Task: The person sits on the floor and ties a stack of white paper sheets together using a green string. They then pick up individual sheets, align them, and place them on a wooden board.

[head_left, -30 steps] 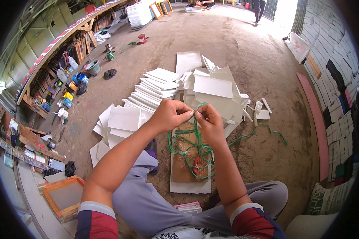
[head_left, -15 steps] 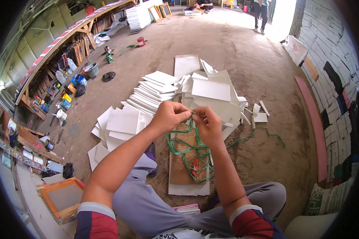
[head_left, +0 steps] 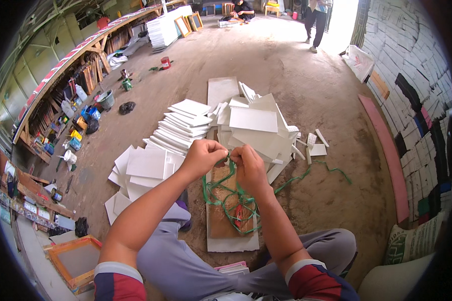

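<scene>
Between my two hands is a green plastic string (head_left: 217,188), pinched close to one end. My left hand (head_left: 204,156) and my right hand (head_left: 249,167) nearly meet, thumb and fingertips closed on it. Its loose loops hang onto a brown board (head_left: 221,227) between my legs, which lies on a larger white sheet (head_left: 232,245). Among the loops rests a small red tool (head_left: 238,212), partly covered. Beyond my hands spreads a pile of white flat boards (head_left: 253,119). A fanned stack of white folded pieces (head_left: 183,123) lies left of it.
Small white offcuts (head_left: 317,149) lie at the right, beside a trailing string end. Buckets (head_left: 105,99) and paint containers line the left side, near a wooden-framed screen (head_left: 77,257). A person (head_left: 316,22) walks by the bright doorway; another person (head_left: 242,11) sits at the back.
My view has shifted slightly, so the scene sits a little further left. Both hands still pinch the string, slightly lower. The person by the doorway has stepped closer.
</scene>
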Demonstrator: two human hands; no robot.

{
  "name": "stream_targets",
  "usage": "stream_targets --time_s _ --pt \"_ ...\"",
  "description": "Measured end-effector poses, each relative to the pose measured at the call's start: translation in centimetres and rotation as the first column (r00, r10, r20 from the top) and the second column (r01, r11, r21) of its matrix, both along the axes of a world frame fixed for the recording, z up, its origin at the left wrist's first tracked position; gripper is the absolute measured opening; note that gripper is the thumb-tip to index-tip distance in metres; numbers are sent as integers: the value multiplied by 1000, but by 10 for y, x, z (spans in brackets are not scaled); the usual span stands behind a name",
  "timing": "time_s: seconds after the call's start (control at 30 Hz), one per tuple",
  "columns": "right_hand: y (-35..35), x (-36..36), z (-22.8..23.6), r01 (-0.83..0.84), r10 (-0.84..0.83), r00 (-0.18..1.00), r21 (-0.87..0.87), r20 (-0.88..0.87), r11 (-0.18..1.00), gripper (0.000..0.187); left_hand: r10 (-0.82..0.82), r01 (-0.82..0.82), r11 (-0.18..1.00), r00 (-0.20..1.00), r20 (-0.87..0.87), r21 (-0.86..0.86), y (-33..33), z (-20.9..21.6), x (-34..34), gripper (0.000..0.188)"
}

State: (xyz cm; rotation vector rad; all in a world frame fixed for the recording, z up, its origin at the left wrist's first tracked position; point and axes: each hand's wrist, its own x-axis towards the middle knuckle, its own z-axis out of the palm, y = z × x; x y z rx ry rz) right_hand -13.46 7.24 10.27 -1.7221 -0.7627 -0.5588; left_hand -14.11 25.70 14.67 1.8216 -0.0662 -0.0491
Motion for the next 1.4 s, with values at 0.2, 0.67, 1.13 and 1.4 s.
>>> stream_targets --time_s 0.2,0.67,1.13,1.4 --pt "-10 0 12 -43 49 996 -79 78 996 13 -133 132 991 987 91 23 2 11 -11 17" --pt "-7 -2 34 -33 63 983 -175 172 984 17 -34 -45 962 959 282 270 4 24 -31 18" --pt "10 -6 16 131 -115 985 -126 126 983 15 16 -79 977 953 303 197 6 9 -25 18" --pt "7 -7 25 146 -111 971 -155 213 977 14 -93 36 962 975 200 270 18 18 -24 21"
